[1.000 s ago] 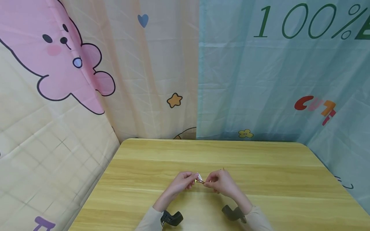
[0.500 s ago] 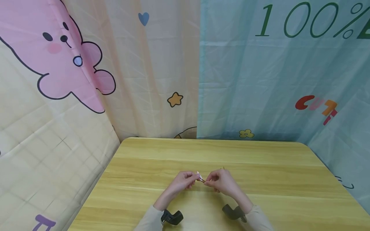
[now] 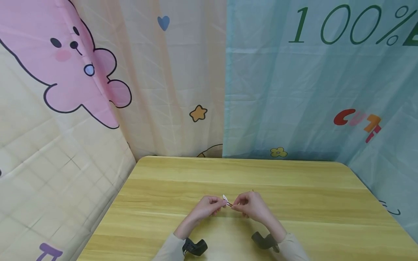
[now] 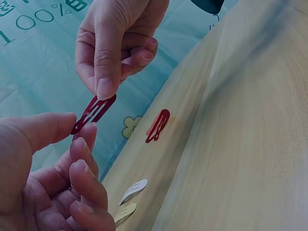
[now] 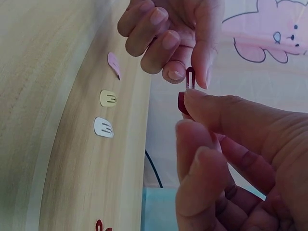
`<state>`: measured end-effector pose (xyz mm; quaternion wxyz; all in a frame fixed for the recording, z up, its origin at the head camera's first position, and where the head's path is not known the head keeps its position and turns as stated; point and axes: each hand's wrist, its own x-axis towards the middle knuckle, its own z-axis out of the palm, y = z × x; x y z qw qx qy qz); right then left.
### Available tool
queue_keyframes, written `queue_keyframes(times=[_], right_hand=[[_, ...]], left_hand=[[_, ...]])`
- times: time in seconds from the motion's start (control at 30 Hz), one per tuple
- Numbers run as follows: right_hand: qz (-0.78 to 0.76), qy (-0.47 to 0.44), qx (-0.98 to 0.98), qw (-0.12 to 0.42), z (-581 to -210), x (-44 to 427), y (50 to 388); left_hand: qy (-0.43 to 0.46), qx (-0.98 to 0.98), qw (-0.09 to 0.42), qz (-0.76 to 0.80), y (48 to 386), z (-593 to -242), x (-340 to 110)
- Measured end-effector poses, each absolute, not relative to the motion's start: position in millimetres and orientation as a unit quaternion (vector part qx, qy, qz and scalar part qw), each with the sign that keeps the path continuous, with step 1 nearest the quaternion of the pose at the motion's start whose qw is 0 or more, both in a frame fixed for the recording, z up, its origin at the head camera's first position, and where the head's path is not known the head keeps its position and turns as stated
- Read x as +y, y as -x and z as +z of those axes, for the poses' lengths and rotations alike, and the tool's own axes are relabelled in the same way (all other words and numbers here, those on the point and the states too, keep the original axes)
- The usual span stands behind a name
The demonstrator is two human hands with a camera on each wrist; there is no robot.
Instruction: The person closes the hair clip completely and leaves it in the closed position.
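Both hands hold one red hair clip [image 4: 94, 113] [image 5: 190, 79] above the table. My left hand [image 3: 206, 207] [image 4: 43, 178] pinches its narrow end between thumb and index finger. At the wide end, my right hand [image 3: 254, 207] [image 5: 240, 149] grips with thumb and fingertips, covering part of that end. The clip is tilted in the left wrist view, its slots visible between the two hands. In the head view it appears small and shiny between the fingertips.
On the wooden table [image 3: 209, 174] lie a second red clip [image 4: 158, 126], a white clip [image 5: 103, 127], a yellow clip [image 5: 108, 98] and a pink clip [image 5: 113, 65]. Printed curtains [image 3: 277, 90] stand behind the table. Dark devices [image 3: 195, 247] are at both wrists.
My left hand has shifted slightly right, closer to my right hand, and the light-catching piece between them looks more upright. My right hand has barely moved.
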<state>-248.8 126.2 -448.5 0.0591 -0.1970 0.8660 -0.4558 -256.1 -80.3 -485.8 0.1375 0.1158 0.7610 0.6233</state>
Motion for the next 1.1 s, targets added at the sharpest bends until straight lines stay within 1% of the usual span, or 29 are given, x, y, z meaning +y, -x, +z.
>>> queue_keyframes(times=[0.33, 0.63, 1.1], right_hand=[[-0.456, 0.184, 0.869, 0.058, -448.7, 125.9, 249.1], [-0.461, 0.183, 0.866, 0.057, -450.0, 126.4, 249.3], [-0.506, 0.168, 0.842, 0.089, -453.0, 127.5, 251.7]], left_hand=[[-0.121, 0.767, 0.142, 0.614, 255.6, -483.4, -81.2], [-0.119, 0.755, 0.155, 0.626, 257.0, -484.5, -82.5], [-0.103, 0.740, 0.165, 0.644, 255.7, -480.3, -83.3]])
